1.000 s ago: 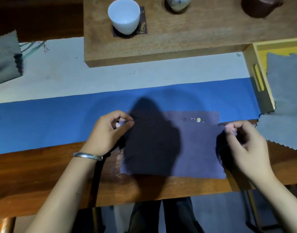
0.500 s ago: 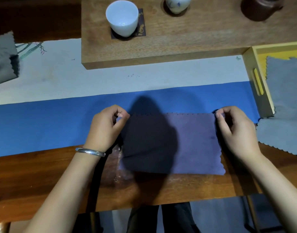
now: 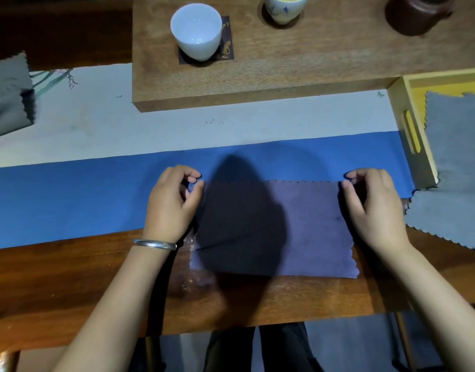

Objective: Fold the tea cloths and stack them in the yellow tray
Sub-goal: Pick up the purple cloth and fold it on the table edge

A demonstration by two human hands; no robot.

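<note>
The left hand (image 3: pixel 174 202) and right hand (image 3: pixel 372 204) each pinch a far corner of the purple tea cloth (image 3: pixel 311 229), fingers curled at its top edge. The cloth lies flat and folded, half on the blue runner (image 3: pixel 69 200), half on the wooden table (image 3: pixel 69 285). At the right, a grey cloth (image 3: pixel 456 146) drapes over the yellow tray (image 3: pixel 416 146); another grey cloth (image 3: pixel 8 95) sits far left.
</note>
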